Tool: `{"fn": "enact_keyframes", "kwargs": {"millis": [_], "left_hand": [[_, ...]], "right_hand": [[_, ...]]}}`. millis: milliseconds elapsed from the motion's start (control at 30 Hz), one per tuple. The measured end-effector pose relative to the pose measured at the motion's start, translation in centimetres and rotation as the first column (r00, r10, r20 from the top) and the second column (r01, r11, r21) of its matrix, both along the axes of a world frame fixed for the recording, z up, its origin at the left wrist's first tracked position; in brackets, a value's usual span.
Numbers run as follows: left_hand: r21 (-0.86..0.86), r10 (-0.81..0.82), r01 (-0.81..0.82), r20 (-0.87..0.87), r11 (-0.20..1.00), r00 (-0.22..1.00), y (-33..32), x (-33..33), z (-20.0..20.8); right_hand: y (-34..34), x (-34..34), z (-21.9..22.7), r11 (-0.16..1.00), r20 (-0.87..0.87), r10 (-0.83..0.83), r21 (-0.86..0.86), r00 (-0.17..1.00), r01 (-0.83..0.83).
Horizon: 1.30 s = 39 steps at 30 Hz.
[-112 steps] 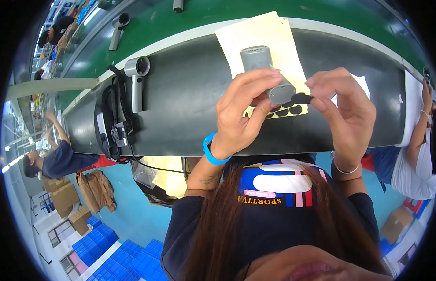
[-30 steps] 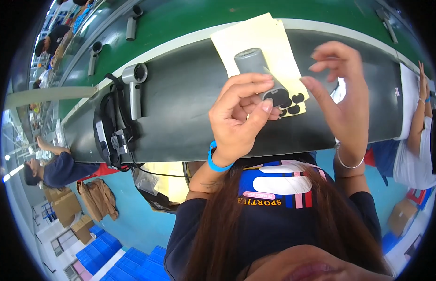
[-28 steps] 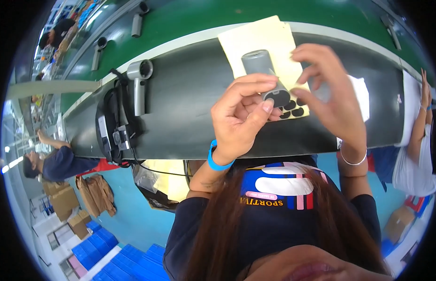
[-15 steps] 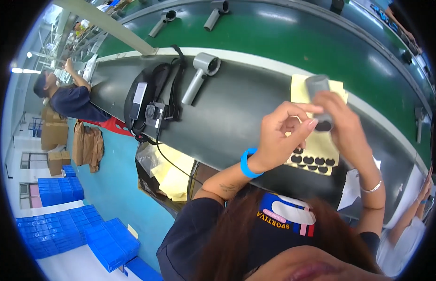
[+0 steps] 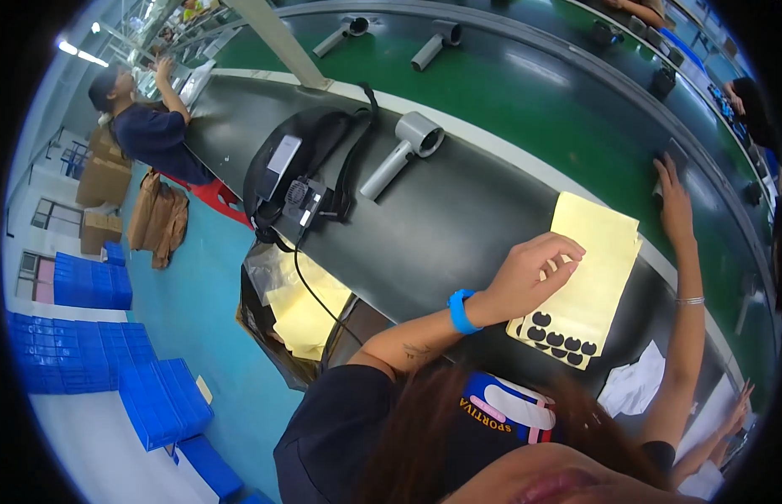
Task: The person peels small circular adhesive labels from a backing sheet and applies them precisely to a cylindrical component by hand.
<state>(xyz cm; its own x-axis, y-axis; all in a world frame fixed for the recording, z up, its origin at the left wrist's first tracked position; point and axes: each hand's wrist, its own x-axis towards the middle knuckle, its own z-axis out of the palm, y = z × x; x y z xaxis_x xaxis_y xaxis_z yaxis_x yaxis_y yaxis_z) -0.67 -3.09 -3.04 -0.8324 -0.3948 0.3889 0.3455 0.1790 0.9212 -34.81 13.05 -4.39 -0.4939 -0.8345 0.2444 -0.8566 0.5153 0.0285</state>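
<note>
1. The left hand [image 5: 530,277] is seen near the centre of the view, at about 3 o'clock from the middle, with the fingers loosely curled and the fingertips [image 5: 567,250] resting on the yellow sheet [image 5: 588,281]; nothing is gripped in it.
2. A blue wristband [image 5: 460,311] is worn on the left wrist, and the forearm is bent up from 6 o'clock toward the sheet.
3. The yellow sheet is laid flat on the dark worktable [image 5: 458,218], with a cluster of black round stickers [image 5: 555,336] at its near end, at 5 o'clock from the left hand.
4. White crumpled paper [image 5: 635,386] is seen at 4 o'clock, just beside the sheet's near corner.
5. The right arm is stretched out long toward 2 o'clock, a thin bracelet [image 5: 689,300] being worn at the wrist.
6. The right hand [image 5: 672,202] is laid with fingers extended on a dark grey object [image 5: 670,158] at the edge of the green conveyor belt [image 5: 534,101]; whether it is grasped cannot be told, since the object is mostly covered and small.
7. A grey hair dryer [image 5: 404,151] is lying on the worktable at 12 o'clock, well apart from both hands, beside a black bag [image 5: 299,164] with a cable.
8. Another person [image 5: 152,126] is seen at 10 o'clock, cut by the fisheye rim.
</note>
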Motion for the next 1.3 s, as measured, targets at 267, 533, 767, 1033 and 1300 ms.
{"fn": "enact_keyframes", "kwargs": {"millis": [267,533,767,1033,1300], "left_hand": [[-0.44,0.111,-0.13,-0.069,0.888,0.991,0.0,-0.9,-2.7],[-0.551,0.15,-0.143,-0.032,0.822,0.988,-1.0,-1.4,-1.8],[-0.548,-0.021,0.109,0.163,0.829,0.986,0.9,-1.3,-2.5],[-0.505,0.017,0.133,0.28,0.853,0.96,1.4,-0.6,-1.9],[-0.502,0.001,0.138,0.266,0.854,0.964,1.0,-1.4,-2.3]], "right_hand": [[0.7,12.8,3.8,0.899,0.018,0.089,-0.432,0.996,-0.072],[3.0,27.2,3.1,0.876,0.6,0.084,-0.424,0.796,0.228],[1.7,32.3,0.4,0.865,0.594,-0.041,-0.381,0.803,0.326],[1.2,32.7,-0.6,0.868,0.589,-0.024,-0.389,0.808,0.309],[4.1,29.4,1.6,0.873,0.869,0.303,-0.418,0.391,0.251]]}}
